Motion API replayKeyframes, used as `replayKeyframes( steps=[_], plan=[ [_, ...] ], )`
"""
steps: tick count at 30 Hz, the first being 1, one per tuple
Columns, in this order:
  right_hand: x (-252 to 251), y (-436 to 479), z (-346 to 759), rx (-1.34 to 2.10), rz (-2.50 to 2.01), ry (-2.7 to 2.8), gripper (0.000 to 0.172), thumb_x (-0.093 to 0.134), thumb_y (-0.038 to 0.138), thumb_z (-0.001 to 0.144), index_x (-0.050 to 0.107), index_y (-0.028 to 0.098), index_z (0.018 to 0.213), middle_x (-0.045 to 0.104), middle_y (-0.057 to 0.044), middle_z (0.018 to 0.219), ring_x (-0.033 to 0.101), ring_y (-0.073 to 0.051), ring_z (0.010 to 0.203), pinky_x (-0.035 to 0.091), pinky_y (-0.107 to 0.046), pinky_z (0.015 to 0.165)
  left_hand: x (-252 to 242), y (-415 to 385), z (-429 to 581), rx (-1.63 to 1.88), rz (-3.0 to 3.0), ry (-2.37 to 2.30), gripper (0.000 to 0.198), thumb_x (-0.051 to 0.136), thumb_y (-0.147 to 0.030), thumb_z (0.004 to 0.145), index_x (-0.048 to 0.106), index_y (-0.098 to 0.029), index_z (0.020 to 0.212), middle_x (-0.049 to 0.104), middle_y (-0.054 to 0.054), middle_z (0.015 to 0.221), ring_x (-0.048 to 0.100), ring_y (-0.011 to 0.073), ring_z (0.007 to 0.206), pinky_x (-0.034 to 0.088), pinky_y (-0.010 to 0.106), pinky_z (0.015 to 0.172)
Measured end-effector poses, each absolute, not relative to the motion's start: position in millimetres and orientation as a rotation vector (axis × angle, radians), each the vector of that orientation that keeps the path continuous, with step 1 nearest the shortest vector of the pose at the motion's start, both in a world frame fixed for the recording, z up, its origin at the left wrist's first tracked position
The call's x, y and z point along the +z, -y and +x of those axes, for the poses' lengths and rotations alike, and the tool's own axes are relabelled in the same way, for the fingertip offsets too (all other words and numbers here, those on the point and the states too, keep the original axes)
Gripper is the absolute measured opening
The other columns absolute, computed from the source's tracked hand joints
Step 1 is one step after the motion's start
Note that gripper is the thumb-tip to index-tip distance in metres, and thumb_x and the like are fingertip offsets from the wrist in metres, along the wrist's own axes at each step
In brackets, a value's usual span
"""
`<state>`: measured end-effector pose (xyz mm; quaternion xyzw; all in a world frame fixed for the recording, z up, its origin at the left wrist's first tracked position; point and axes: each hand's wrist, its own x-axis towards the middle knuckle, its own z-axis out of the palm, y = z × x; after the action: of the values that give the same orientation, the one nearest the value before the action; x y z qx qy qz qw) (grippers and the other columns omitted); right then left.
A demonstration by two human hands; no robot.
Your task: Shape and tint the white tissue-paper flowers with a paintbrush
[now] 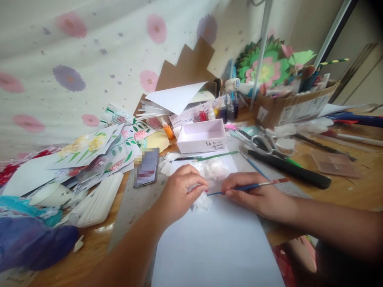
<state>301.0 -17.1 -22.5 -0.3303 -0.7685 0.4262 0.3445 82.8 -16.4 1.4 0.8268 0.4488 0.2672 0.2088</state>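
Observation:
A white sheet of paper (215, 247) lies in front of me, with a fluffy white pile (214, 169) near its far end. My left hand (181, 191) is closed, thumb and fingers pinched on a small white tuft (202, 202) just above the sheet. My right hand (254, 195) is closed around a thin blue brush (249, 187). Its reddish bristle end points right, and the bare tip of its handle reaches left to the tuft.
Behind the sheet stand a white box (201, 137) and small paint bottles (230, 109). Scissors (265, 144) and a black tool (287, 167) lie right. A phone (146, 167) and painted papers (86, 151) lie left. A cardboard box (296, 107) holds brushes.

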Motion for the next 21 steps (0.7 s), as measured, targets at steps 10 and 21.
replayKeyframes(
  steps=[10,21],
  plan=[
    [-22,17,303,1.216,-0.901,1.596,0.014,0.056,0.025,0.08,0.06,0.017,0.07,0.063,-0.002,0.068,0.058,-0.014,0.068,0.046,-0.024,0.065,-2,15,73,0.462,2.515,-1.181,0.014,0.056,-0.021,0.084,0.07,-0.024,0.082,0.056,0.001,0.079,0.053,0.0143,0.081,0.042,0.028,0.074],
    [-23,18,292,1.041,-0.926,1.887,0.014,0.051,0.022,0.081,0.061,0.015,0.074,0.063,-0.003,0.07,0.056,-0.013,0.067,0.044,-0.024,0.062,0,13,72,0.399,2.596,-1.148,0.011,0.06,-0.023,0.081,0.07,-0.026,0.081,0.056,0.001,0.076,0.051,0.0155,0.078,0.04,0.03,0.075]
  ],
)
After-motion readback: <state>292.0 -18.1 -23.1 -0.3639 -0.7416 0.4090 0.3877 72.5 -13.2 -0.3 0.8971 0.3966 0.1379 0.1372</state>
